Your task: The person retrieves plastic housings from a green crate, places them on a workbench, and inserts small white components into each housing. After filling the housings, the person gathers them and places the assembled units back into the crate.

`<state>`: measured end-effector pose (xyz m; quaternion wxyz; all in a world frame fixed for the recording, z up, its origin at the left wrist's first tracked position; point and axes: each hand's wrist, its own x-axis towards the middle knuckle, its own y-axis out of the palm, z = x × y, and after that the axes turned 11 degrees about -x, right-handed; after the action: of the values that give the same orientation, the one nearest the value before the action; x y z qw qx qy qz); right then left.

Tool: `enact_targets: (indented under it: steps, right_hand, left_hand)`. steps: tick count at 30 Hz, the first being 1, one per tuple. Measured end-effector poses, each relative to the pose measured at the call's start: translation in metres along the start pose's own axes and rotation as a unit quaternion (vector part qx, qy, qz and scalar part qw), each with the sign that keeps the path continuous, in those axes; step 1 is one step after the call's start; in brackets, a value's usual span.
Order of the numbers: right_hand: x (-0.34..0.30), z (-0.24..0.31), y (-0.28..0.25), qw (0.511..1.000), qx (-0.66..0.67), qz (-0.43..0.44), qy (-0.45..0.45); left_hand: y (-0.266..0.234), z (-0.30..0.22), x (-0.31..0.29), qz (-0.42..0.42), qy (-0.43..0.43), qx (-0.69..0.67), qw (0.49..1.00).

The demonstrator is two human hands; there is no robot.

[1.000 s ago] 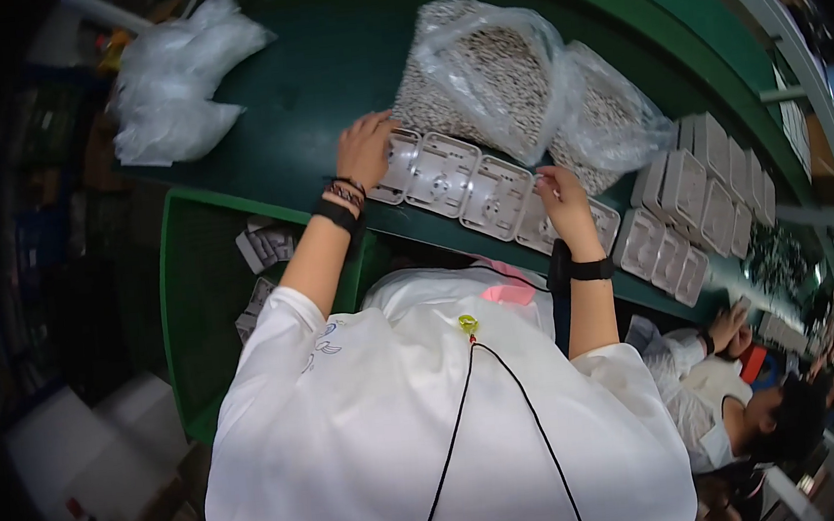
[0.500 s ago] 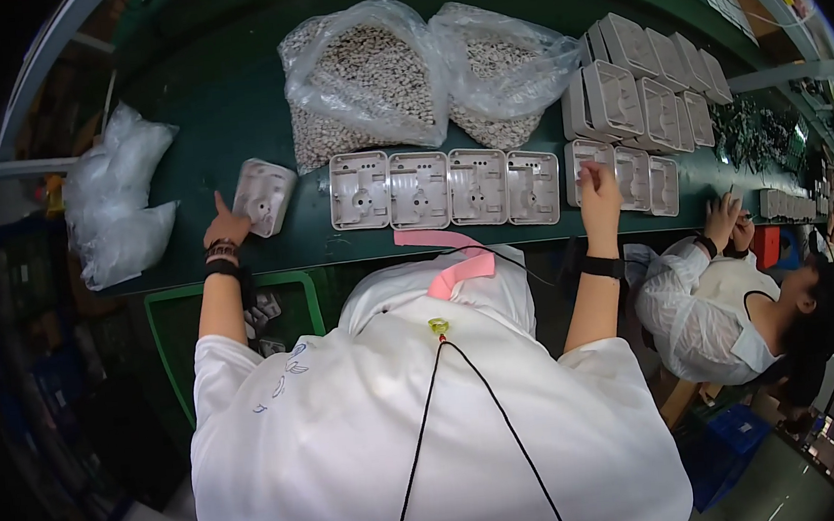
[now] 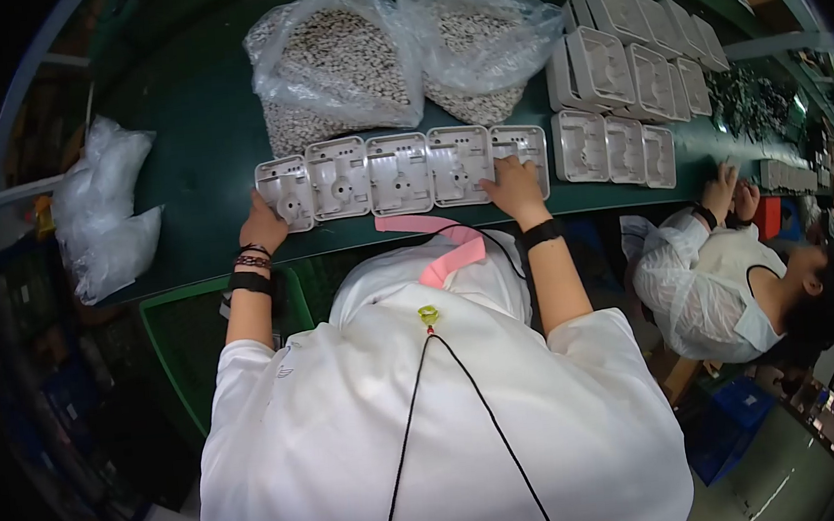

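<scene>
Several light grey plastic housings point(image 3: 400, 175), open side up, stand side by side in a row along the near part of the green bench. My left hand point(image 3: 261, 226) grips the leftmost housing point(image 3: 285, 185) at its left side and front edge. At the other end of the row, my right hand point(image 3: 518, 192) is on the rightmost housing point(image 3: 530, 141), with thumb and fingers bent over its front left part. That hand hides some of this housing's inside. Round posts and small holes show inside the housings.
Behind the row stand two clear bags point(image 3: 336, 69) of small pale parts. More housings point(image 3: 608, 65) are stacked at the right. Crumpled clear plastic point(image 3: 110, 213) lies at the left, above a green crate point(image 3: 172, 351). A co-worker point(image 3: 717, 284) sits at the right.
My left hand has brought the separate housing rightward against the row's left end. My right hand has moved left from the right-hand group of housings to the row's rightmost housing.
</scene>
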<state>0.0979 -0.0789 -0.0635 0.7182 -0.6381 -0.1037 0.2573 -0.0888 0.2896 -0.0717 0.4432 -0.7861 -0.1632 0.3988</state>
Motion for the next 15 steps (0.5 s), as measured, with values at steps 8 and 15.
enact_targets:
  steps: [8, 15]
  right_hand:
    - [0.000, -0.015, 0.004, 0.997, 0.059, 0.034, -0.033]
    - [0.002, -0.007, -0.017, 0.996, 0.058, 0.049, -0.051]
  left_hand:
    - [-0.023, -0.014, -0.005, 0.061, -0.030, 0.053, 0.996]
    - [-0.039, -0.178, 0.031, -0.270, 0.361, -0.064, 0.890]
